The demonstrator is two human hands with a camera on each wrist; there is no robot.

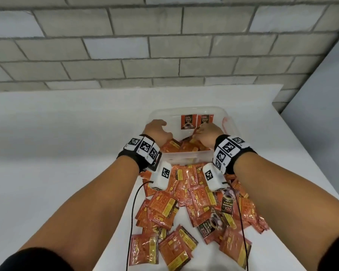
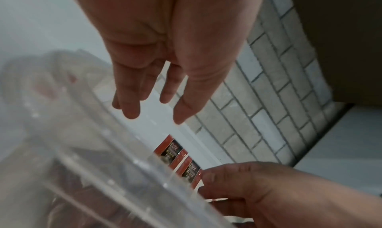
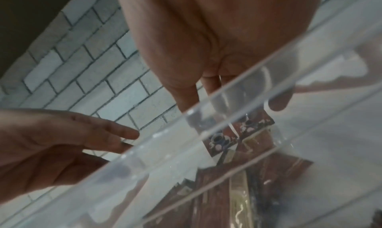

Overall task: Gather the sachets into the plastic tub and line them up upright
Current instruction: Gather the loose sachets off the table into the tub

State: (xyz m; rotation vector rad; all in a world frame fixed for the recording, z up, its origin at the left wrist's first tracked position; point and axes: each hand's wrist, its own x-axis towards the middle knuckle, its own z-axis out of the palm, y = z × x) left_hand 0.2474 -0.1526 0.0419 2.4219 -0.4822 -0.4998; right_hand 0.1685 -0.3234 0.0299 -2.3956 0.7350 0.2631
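Observation:
A clear plastic tub point(image 1: 188, 109) stands mid-table. Two orange-and-black sachets point(image 1: 188, 122) stand upright against its far wall, also visible in the left wrist view point(image 2: 175, 151). More sachets point(image 1: 184, 146) lie flat at the tub's near end. My left hand point(image 1: 159, 129) hovers inside the tub's left side, fingers point(image 2: 130, 107) straight and holding nothing. My right hand point(image 1: 202, 132) is inside the right side, just before the upright pair, pinching a sachet point(image 1: 194, 134) seen edge-on point(image 2: 215, 199). A large loose pile of sachets point(image 1: 194, 202) lies on the table in front of the tub.
The white table point(image 1: 67, 133) ends at a grey brick wall point(image 1: 164, 45) behind the tub and at an edge on the right point(image 1: 311, 143). Black cables point(image 1: 133, 202) hang from the wrist cameras over the pile.

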